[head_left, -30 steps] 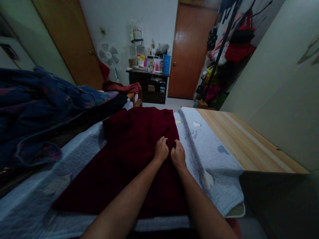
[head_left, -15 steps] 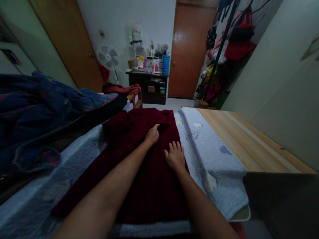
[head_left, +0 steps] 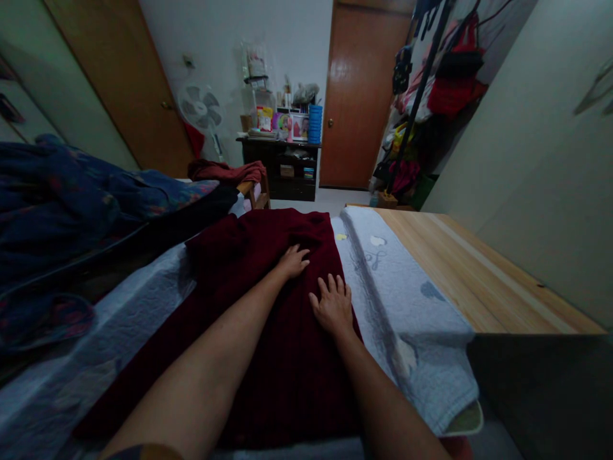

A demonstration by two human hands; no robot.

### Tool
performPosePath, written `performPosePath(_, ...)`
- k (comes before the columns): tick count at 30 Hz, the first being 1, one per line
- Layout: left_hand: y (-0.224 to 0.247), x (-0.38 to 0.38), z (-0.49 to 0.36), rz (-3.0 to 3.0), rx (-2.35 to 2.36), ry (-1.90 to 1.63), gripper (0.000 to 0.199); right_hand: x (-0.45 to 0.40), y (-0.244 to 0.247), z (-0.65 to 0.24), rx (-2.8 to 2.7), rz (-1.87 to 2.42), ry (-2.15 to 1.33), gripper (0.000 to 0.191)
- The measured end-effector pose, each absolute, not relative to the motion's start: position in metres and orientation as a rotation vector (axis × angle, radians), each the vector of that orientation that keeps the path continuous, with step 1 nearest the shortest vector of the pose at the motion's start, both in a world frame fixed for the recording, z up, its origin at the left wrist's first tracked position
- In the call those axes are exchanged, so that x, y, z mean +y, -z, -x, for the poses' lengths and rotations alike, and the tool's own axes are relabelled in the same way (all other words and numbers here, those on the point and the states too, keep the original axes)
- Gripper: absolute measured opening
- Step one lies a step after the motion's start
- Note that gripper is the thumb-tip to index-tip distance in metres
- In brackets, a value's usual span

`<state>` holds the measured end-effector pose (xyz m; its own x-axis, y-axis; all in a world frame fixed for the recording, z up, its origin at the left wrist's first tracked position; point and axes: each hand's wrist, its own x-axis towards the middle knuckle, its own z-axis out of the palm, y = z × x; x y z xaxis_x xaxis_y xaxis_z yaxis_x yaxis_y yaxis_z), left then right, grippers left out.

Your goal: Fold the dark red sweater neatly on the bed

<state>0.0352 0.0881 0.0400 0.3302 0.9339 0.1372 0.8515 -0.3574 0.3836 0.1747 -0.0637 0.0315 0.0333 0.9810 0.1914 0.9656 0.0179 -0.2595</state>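
A dark red garment [head_left: 287, 358] lies spread over the bed in front of me, with a sleeve-like part stretching toward the lower left. My left hand [head_left: 293, 260] rests on its upper middle, fingers spread and pointing right. My right hand [head_left: 332, 305] lies flat near the garment's right edge, its fingers apart. Neither hand grips the cloth. Wrinkles show in the fabric just beyond my left hand. Under the garment is a light blue-grey bed cover [head_left: 383, 281] with printed shapes and a darker fold running along it.
A heap of blue floral cloth [head_left: 96, 185] lies at the left. Right of the cover runs a wooden board [head_left: 460, 262]. At the back stand a fan [head_left: 201, 107], a dark shelf [head_left: 280, 169] with several items and a brown door [head_left: 359, 96]. Bags [head_left: 454, 83] hang at the right.
My left hand has opened from a more curled pose with the thumb out to spread fingers on the cloth. My right hand stays flat in nearly the same place. The view has shifted slightly.
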Motion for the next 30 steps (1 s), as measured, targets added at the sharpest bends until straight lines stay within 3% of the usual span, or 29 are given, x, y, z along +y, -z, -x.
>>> performPosePath(3,-0.044,0.078,-0.042,-2.421,1.636,-0.45,0.043,-0.063,-0.031,-0.175,-1.982,1.997,-0.071,0.058)
performPosePath(11,-0.049,0.063,-0.06,-2.644,1.373,-0.345,0.024,-0.063,-0.03,-0.175,-1.982,2.004,-0.089,0.058)
performPosePath(18,-0.044,0.067,-0.06,-2.663,1.366,-0.288,0.036,-0.063,-0.031,-0.176,-1.975,1.995,-0.088,0.057)
performPosePath(30,-0.045,0.084,-0.069,-2.623,1.319,-0.284,0.036,-0.063,-0.03,-0.177,-1.97,1.993,-0.087,0.057)
